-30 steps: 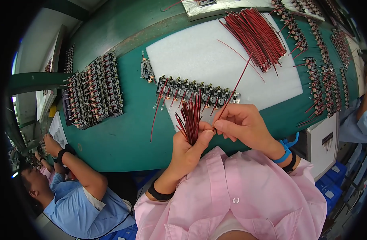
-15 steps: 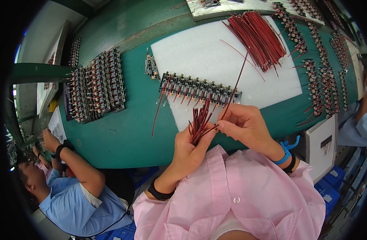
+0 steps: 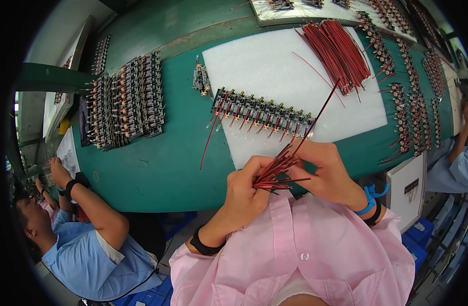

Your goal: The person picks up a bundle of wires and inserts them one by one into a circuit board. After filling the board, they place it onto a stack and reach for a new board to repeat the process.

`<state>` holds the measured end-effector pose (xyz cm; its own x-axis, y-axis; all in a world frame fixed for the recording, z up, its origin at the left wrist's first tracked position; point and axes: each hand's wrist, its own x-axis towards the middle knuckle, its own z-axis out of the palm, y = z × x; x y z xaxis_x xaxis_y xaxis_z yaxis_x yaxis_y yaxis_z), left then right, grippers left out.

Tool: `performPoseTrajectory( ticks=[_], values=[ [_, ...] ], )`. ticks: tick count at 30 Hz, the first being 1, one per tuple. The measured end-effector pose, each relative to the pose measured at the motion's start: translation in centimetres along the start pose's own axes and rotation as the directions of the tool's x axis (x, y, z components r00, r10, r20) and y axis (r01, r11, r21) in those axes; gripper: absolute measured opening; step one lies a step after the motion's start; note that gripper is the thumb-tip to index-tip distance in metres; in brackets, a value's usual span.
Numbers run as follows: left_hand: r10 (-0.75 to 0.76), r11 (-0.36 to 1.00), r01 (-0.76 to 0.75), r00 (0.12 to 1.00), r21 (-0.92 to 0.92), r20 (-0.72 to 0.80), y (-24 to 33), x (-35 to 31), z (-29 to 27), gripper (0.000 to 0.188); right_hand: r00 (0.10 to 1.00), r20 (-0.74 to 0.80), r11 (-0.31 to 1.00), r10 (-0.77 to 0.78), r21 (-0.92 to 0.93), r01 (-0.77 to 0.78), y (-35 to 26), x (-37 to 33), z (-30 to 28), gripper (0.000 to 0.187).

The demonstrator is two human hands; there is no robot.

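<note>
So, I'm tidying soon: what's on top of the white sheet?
On the white sheet lie a bundle of red wires, a stray red wire and most of a row of circuit boards. Anything beneath them is covered and can't be seen.

Even, moderately bright light covers the green-topped desk [image 3: 167, 178]; the flat white sheet [image 3: 264, 61] shows bright. Shadow darkens the space underneath. The bundled thin dark-red wires [image 3: 279, 169] look fairly crisp; straight edges bow toward the black rim, where details soften.
</note>
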<state>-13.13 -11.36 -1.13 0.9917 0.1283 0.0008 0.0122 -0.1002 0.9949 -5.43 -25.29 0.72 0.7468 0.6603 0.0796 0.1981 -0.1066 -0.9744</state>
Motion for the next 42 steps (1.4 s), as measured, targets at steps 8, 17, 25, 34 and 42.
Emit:
performPoseTrajectory(
  ticks=[8, 17, 25, 34, 42],
  values=[
    [0.144, 0.969, -0.14, 0.99, 0.202, -0.006, 0.4, 0.1, -2.7, 0.013, 0.964, 0.262, 0.991, 0.054, -0.132, -0.02, -1.0, 4.2, -0.6, 0.007],
    [0.091, 0.995, -0.1, 0.897, 0.003, -0.433, 0.5, -0.6, -8.1, 0.024, 0.993, -0.014, 0.948, 0.118, -0.295, -0.117, 2.9, 12.4, 0.3, 0.013],
    [0.055, 0.993, -0.104, 0.842, -0.06, -0.537, -2.8, 0.0, -7.9, 0.031, 0.999, -0.05, 0.937, 0.019, -0.346, -0.035, 3.9, 12.3, 1.4, 0.01],
    [0.114, 0.989, -0.141, 0.92, -0.046, -0.375, -3.7, -0.2, -8.5, 0.035, 0.998, -0.055, 0.924, 0.021, -0.381, -0.041, 3.9, 12.3, 1.5, 0.009],
    [0.12, 0.991, -0.13, 0.919, -0.003, -0.376, -3.6, -0.5, -8.6, 0.034, 0.998, -0.055, 0.927, -0.008, -0.375, -0.013, 3.9, 12.2, 1.7, 0.009]
  ],
)
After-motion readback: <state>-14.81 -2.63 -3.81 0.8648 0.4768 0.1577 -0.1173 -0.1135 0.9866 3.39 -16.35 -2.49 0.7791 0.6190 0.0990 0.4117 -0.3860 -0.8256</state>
